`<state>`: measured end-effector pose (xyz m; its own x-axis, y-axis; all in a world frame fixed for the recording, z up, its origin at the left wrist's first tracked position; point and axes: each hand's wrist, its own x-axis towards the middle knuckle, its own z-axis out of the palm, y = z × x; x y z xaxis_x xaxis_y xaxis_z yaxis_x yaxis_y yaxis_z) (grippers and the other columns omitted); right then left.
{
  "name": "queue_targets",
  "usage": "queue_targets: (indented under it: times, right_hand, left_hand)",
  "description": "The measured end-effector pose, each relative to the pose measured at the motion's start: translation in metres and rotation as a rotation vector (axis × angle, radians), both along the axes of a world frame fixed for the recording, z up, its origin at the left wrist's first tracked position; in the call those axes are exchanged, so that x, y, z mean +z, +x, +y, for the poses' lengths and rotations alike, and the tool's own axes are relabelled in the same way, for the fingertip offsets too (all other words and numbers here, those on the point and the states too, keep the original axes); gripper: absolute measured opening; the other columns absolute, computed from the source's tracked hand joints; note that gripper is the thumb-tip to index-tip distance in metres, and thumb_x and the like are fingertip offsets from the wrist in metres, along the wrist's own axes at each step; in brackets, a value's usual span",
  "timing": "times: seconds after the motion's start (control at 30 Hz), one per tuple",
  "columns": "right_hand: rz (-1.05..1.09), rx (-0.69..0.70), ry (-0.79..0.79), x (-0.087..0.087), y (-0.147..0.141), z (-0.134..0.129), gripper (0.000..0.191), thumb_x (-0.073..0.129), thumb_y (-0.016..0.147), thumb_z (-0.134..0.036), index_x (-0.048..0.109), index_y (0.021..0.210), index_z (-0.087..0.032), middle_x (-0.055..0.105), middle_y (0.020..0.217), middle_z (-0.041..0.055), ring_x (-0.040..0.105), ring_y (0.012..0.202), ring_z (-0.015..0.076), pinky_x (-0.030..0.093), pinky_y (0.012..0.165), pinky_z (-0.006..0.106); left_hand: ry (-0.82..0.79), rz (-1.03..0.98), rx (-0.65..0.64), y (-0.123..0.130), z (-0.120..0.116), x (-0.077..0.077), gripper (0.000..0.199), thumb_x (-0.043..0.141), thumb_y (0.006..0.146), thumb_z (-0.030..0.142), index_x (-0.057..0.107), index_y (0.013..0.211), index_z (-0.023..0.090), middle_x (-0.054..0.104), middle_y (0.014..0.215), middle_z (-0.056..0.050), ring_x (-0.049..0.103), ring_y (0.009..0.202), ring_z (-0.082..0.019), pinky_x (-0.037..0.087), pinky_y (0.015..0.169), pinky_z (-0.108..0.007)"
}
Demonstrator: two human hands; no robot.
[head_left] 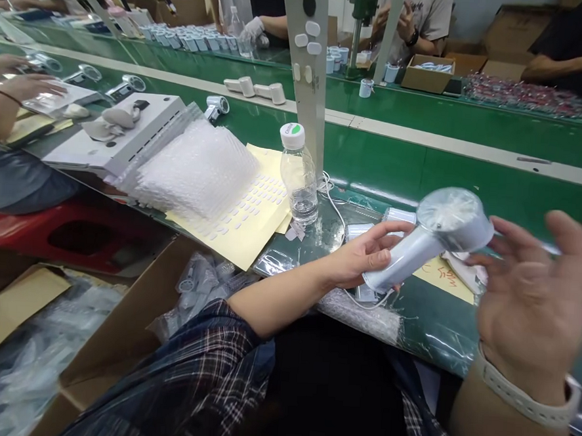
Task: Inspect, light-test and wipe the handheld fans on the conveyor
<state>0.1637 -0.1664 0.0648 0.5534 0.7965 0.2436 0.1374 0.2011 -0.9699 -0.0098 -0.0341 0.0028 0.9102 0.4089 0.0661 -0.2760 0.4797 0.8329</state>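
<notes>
- Left hand (357, 256) was extended forward, fingers clamped on the handle (401, 261) of the pale device (430, 236), which was tilted above the tabletop (437, 329).
- Right hand (532, 312) was raised beside its round head (451, 218), fingers spread apart; contact unclear.

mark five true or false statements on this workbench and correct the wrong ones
1. The left hand grips the white device by its handle. True.

2. The right hand holds the plastic bottle. False: the bottle stands on the bench, apart from both hands.

3. The yellow sheet carries rows of small white pieces. True.

4. The cardboard box at lower left is taped shut. False: it is open, with clear plastic bags showing inside.

5. The bottle's cap is on. True.
</notes>
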Motion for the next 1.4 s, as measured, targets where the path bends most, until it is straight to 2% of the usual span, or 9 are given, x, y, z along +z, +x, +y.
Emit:
queue_targets:
  times: [0.2,0.33,0.47,0.6,0.67,0.87,1.03,1.27,1.4]
  right_hand:
    - [0.266,0.084,0.024,-0.018,-0.008,0.023,0.076,0.091,0.072,-0.073,0.068,0.137,-0.040,0.072,0.126,0.0092,0.069,0.128,0.0409,0.063,0.098,0.060]
    - [0.322,0.061,-0.006,-0.022,-0.001,0.021,0.085,0.085,0.069,-0.085,0.067,0.139,-0.040,0.074,0.126,0.0111,0.070,0.127,0.0437,0.062,0.099,0.063]
    - [0.298,0.053,0.034,-0.017,0.000,0.018,0.083,0.078,0.073,-0.090,0.066,0.142,-0.045,0.075,0.128,0.0092,0.073,0.112,0.0398,0.061,0.098,0.063]
    - [0.330,0.061,0.116,-0.010,0.001,0.016,0.077,0.089,0.065,-0.082,0.073,0.132,-0.047,0.075,0.123,0.0065,0.072,0.095,0.0342,0.062,0.087,0.055]
    - [0.330,0.078,0.123,-0.009,0.001,0.015,0.076,0.084,0.067,-0.084,0.072,0.133,-0.048,0.074,0.127,0.0082,0.071,0.094,0.0350,0.061,0.080,0.054]
    - [0.321,0.057,0.125,-0.013,-0.002,0.015,0.062,0.057,0.090,-0.073,0.062,0.148,-0.051,0.072,0.145,0.0086,0.073,0.111,0.0399,0.059,0.092,0.064]
    - [0.383,0.017,0.150,-0.017,-0.008,0.019,0.051,0.054,0.095,-0.058,0.068,0.140,-0.041,0.079,0.131,0.0105,0.076,0.107,0.0390,0.060,0.092,0.063]
    - [0.252,0.063,0.127,-0.024,-0.001,0.018,0.044,0.041,0.101,-0.056,0.079,0.110,-0.035,0.081,0.122,0.0085,0.077,0.097,0.0336,0.063,0.090,0.058]
    - [0.262,0.078,0.096,-0.028,0.003,0.012,0.043,0.049,0.098,-0.058,0.076,0.124,-0.037,0.080,0.125,0.0087,0.078,0.100,0.0357,0.064,0.089,0.060]
  left_hand:
    - [0.137,0.050,0.005,-0.001,-0.005,0.004,0.091,0.071,0.080,0.087,0.066,0.150,0.028,0.065,0.146,-0.015,0.069,0.118,-0.032,0.059,0.094,-0.042]
    - [0.039,0.013,-0.127,-0.005,-0.005,0.009,0.074,0.074,0.086,0.071,0.070,0.147,0.029,0.059,0.161,-0.012,0.062,0.140,-0.037,0.054,0.114,-0.048]
    - [-0.080,0.073,-0.231,-0.009,-0.005,0.013,0.082,0.083,0.082,0.058,0.058,0.155,0.029,0.063,0.153,-0.016,0.074,0.120,-0.032,0.063,0.098,-0.044]
    - [-0.268,0.023,-0.672,-0.010,-0.007,0.017,0.077,0.074,0.093,0.051,0.044,0.161,0.033,0.072,0.134,-0.013,0.082,0.099,-0.029,0.066,0.087,-0.047]
    - [-0.334,0.000,-0.738,-0.009,-0.009,0.017,0.082,0.075,0.092,0.045,0.040,0.165,0.036,0.074,0.131,-0.010,0.083,0.101,-0.029,0.066,0.088,-0.047]
    - [-0.147,0.021,-0.496,0.000,-0.018,0.002,0.105,0.088,0.084,0.050,0.031,0.171,0.035,0.072,0.130,-0.013,0.081,0.111,-0.030,0.065,0.096,-0.046]
    - [-0.005,0.006,-0.351,0.001,-0.019,-0.009,0.101,0.095,0.081,0.046,0.043,0.166,0.035,0.071,0.121,-0.010,0.078,0.105,-0.025,0.065,0.096,-0.044]
    - [0.027,0.026,-0.351,0.001,-0.015,-0.015,0.103,0.094,0.083,0.048,0.041,0.170,0.036,0.072,0.135,-0.014,0.077,0.100,-0.021,0.064,0.095,-0.041]
    - [0.053,0.026,-0.356,0.004,-0.014,-0.022,0.096,0.088,0.090,0.048,0.039,0.171,0.036,0.071,0.136,-0.015,0.076,0.107,-0.022,0.061,0.105,-0.045]
